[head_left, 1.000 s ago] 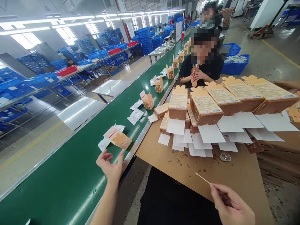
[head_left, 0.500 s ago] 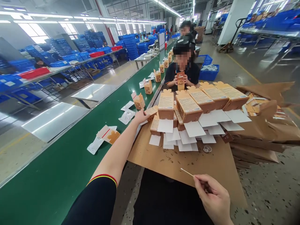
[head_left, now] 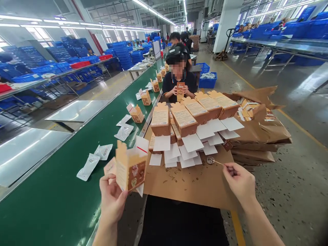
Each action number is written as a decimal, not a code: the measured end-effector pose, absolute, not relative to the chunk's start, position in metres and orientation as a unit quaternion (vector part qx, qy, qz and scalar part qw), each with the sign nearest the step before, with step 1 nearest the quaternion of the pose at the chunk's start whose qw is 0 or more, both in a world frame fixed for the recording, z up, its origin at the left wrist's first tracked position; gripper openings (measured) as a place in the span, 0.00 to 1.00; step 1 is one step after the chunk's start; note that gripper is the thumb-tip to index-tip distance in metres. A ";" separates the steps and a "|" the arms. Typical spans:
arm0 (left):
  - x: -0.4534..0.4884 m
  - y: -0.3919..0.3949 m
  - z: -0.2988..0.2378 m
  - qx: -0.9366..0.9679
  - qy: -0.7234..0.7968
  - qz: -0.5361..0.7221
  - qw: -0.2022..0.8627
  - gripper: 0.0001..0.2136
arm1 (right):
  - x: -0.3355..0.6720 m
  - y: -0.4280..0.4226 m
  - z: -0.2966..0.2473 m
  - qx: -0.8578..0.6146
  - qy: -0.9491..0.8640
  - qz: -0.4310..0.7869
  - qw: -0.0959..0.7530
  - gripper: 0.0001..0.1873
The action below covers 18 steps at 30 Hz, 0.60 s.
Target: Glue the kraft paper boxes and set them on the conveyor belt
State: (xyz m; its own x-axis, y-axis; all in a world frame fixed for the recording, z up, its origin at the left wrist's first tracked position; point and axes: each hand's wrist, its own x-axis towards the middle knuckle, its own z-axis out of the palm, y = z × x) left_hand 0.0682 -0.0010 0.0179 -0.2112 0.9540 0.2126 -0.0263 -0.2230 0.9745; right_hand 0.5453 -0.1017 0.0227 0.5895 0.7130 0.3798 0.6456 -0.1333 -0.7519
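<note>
My left hand (head_left: 112,194) is closed on a brown and yellow carton (head_left: 132,165), held up with its flaps spread, at the edge of the green conveyor belt. Between the fingertips of my right hand (head_left: 238,179) is a thin cotton swab (head_left: 217,162). The swab's tip is at a small clear round dish (head_left: 210,160) on the brown cardboard sheet (head_left: 179,182); I cannot tell whether it touches the inside. Several similar cartons (head_left: 186,119) lie stacked behind the dish, their white end flaps hanging toward me.
Silver pouches (head_left: 88,166) and open cartons (head_left: 135,113) stand along the green conveyor belt (head_left: 64,177) on the left. Across the stack sits a person (head_left: 180,77) holding a carton. Brown paper-wrapped bundles (head_left: 256,136) lie at the right, with blue crates (head_left: 207,80) farther back.
My left hand has come back from beside the stack, lifting a carton toward me. My right hand has moved the swab forward to the dish. The view has turned to the right.
</note>
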 end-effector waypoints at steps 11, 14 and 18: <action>0.038 0.070 0.053 0.467 0.446 0.665 0.376 0.46 | 0.553 -0.094 0.010 -0.781 -0.440 0.087 0.434 0.21; 0.031 0.093 0.072 0.411 0.418 0.692 0.421 0.42 | 0.556 -0.097 0.008 -0.794 -0.410 0.087 0.439 0.20; 0.015 0.120 0.112 0.349 0.369 0.756 0.412 0.38 | 0.559 -0.099 0.009 -0.810 -0.379 0.097 0.437 0.18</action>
State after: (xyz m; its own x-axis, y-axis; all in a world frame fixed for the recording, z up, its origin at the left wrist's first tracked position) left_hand 0.0151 0.1204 0.1117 -0.4155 0.8816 0.2237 -0.3656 -0.3870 0.8465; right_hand 0.5592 -0.0993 0.0090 0.6932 0.6992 0.1746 0.5302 -0.3308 -0.7807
